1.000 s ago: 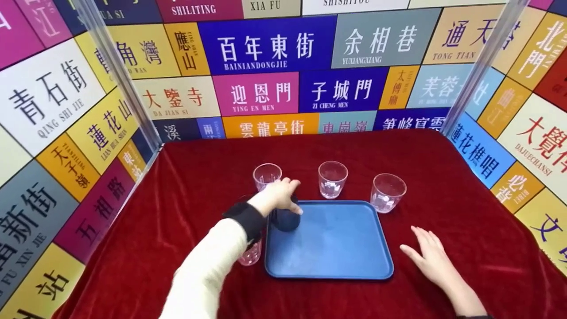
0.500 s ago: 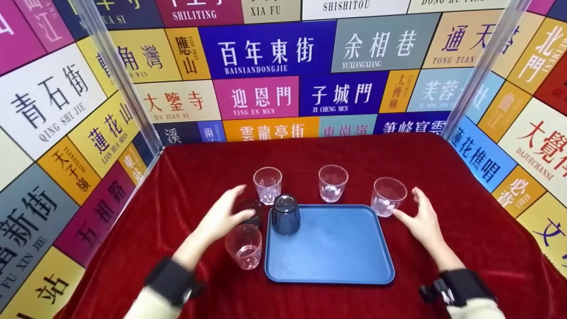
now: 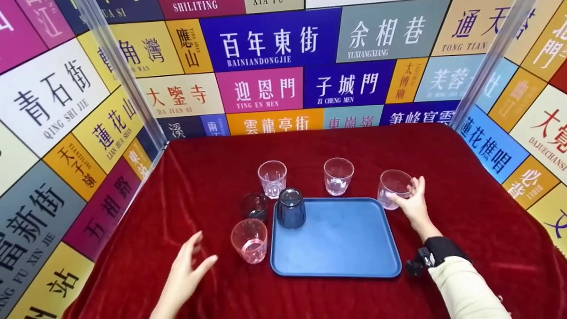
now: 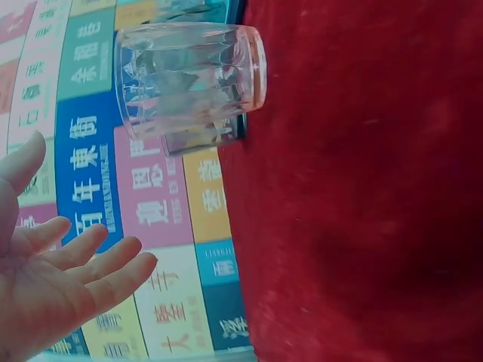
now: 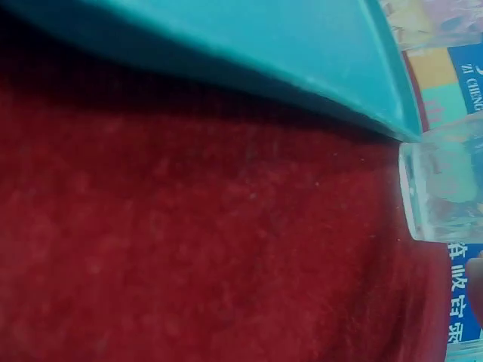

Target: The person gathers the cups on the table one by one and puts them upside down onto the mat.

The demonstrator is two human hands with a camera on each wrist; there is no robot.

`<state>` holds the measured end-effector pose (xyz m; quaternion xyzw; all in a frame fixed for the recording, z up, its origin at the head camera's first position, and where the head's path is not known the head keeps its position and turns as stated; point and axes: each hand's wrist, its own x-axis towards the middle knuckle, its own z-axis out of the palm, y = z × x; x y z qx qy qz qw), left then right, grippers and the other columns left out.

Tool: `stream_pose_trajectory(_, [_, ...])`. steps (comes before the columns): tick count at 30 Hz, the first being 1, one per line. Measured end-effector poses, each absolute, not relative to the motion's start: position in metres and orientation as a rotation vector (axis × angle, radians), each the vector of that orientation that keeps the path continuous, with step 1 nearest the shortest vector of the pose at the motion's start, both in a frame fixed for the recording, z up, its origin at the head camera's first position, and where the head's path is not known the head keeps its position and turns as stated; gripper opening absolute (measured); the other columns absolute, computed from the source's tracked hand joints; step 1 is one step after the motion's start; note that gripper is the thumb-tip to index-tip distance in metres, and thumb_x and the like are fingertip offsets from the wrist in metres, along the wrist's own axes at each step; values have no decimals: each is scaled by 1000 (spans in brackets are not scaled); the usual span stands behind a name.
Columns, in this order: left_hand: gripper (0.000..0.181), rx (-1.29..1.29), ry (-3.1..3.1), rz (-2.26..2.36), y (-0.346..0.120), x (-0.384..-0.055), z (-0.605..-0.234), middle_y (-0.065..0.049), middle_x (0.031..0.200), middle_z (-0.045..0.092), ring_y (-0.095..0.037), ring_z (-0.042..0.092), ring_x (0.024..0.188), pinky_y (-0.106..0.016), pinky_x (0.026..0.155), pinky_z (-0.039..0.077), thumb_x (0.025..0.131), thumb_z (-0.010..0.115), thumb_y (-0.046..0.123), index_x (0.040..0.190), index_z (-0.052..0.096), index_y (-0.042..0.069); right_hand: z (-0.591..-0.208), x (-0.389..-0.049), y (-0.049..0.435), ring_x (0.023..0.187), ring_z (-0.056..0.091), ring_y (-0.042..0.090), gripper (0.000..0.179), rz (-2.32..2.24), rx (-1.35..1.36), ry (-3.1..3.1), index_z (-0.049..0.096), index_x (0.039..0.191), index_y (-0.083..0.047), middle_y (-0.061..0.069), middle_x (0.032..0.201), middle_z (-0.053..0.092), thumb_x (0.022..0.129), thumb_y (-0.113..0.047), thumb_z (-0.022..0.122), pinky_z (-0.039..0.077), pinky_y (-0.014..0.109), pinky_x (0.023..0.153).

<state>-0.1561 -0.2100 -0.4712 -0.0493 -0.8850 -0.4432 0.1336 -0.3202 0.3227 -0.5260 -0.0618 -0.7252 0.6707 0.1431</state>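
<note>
My right hand (image 3: pixel 415 206) is at the clear glass (image 3: pixel 390 188) by the tray's far right corner. The thumb lies across its near side and the fingers curl round its right side; the glass stands on the cloth. In the right wrist view only a bit of finger shows beside this glass (image 5: pixel 445 185). My left hand (image 3: pixel 184 266) is held empty, fingers spread, left of a pinkish clear glass (image 3: pixel 250 243). A dark glass (image 3: pixel 291 210) stands upside down at the far left corner of the blue tray (image 3: pixel 339 243).
A second dark glass (image 3: pixel 254 207) stands left of the tray, behind the pinkish one. Two more clear glasses (image 3: pixel 272 179) stand past the tray's far edge, the other glass (image 3: pixel 339 177) near its middle. Red cloth (image 3: pixel 212 168) covers the table; sign-covered walls surround it.
My left hand has let go of the upturned dark glass on the tray and drawn back to the near left. My right hand has reached forward to the right-hand clear glass.
</note>
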Motion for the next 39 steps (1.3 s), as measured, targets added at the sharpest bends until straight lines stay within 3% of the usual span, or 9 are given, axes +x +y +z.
stream_pose_trajectory(11, [62,39,-2596,-1316,-223,-123,-483,-20,132,45,-37,51,112,-47,85,45,85,64,18,138,34,2,-525,-324,320,129,28,32,91,1835,-217,-2135,8,142,4,22,143,27,74,3,68,25,42,108])
stream_pose_trajectory(23, [64,22,-2595,-1386,-214,-123,-493,-21,132,45,-37,51,111,-48,86,45,86,63,19,139,31,2,-519,-324,320,125,33,32,86,1790,-269,-2181,15,140,5,21,140,32,73,2,70,29,42,105])
stream_pose_trajectory(31, [63,-99,-2580,-1376,-195,-135,-488,-21,130,46,-38,53,109,-50,84,45,85,64,18,137,33,2,-492,-315,309,125,32,29,82,1854,-177,-2114,18,139,3,19,141,31,75,4,68,29,40,106])
stream_pose_trajectory(39, [62,-220,-2480,-1386,-172,-146,-471,-18,130,48,-33,51,113,-49,87,45,84,66,18,137,36,5,-452,-291,277,115,42,17,78,2043,25,-1883,25,136,0,8,131,41,71,18,63,37,23,97])
